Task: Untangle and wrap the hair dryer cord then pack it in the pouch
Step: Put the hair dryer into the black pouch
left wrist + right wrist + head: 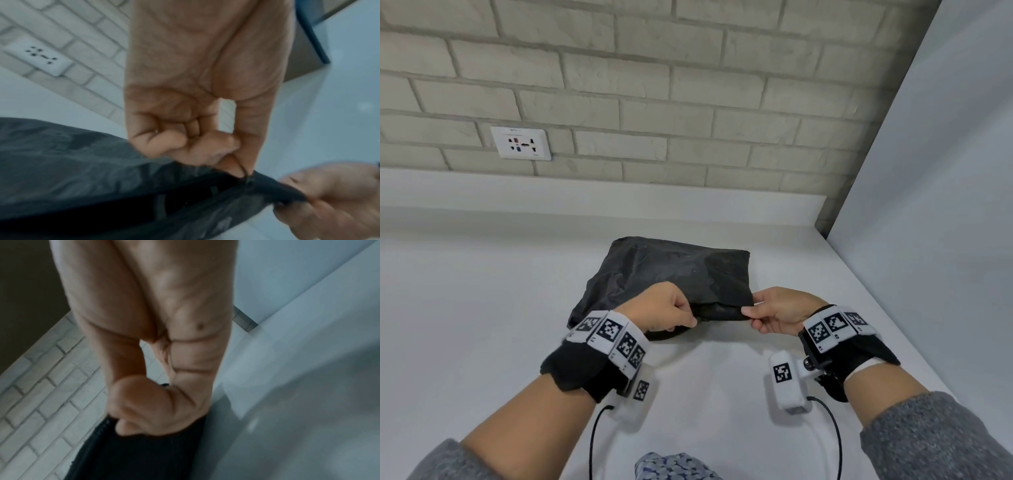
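Nearest the camera, the left hand [666, 310] pinches the zipper pull [245, 176] on the black pouch [671, 274] lying on the white worktop [482, 291]. The right hand [779, 310] pinches the pouch's right corner. The hair dryer is unseen, presumably inside. Keeping that corner taut should help the zip run smoothly.

Cloth, brick and a smooth top
Pouch [674, 274] is crinkled matt black fabric; counter [482, 308] smooth white; wall [619, 85] rough pale brick
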A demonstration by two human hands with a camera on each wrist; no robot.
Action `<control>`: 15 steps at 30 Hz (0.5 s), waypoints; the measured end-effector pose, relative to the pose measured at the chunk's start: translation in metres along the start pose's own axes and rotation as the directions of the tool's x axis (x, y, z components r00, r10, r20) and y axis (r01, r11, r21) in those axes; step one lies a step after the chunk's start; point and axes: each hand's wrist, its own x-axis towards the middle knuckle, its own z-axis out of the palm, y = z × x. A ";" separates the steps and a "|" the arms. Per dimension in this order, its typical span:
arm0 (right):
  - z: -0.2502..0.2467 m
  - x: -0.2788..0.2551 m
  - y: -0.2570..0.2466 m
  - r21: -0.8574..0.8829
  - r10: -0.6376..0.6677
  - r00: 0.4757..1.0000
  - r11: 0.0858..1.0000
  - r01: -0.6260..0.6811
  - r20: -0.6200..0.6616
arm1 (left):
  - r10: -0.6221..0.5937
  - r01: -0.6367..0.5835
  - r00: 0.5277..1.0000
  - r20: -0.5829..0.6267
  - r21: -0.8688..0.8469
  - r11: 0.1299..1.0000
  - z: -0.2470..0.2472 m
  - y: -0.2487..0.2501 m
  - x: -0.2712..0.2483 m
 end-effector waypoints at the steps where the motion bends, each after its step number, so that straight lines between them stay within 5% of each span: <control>1: -0.005 0.000 -0.002 -0.007 0.002 1.000 1.000 -0.002 -0.009 | -0.039 0.039 0.999 -0.038 0.000 0.999 -0.007 -0.006 -0.001; 5: -0.024 0.001 0.001 -0.074 0.051 0.997 0.996 -0.055 -0.053 | -0.245 0.286 0.941 -0.234 0.159 0.945 -0.043 -0.040 -0.009; 9: -0.028 0.003 0.007 -0.114 0.095 0.993 0.988 -0.102 -0.069 | -0.428 0.527 0.848 -0.313 0.413 0.743 -0.068 -0.065 -0.026; 12: -0.020 0.002 0.007 -0.208 0.124 0.991 0.969 -0.131 -0.045 | -0.434 0.537 0.843 -0.317 0.538 0.650 -0.069 -0.063 -0.029; 15: -0.007 -0.008 0.001 -0.389 0.117 0.987 0.909 -0.153 -0.113 | -0.286 0.439 0.891 -0.353 0.506 0.742 -0.059 -0.042 -0.016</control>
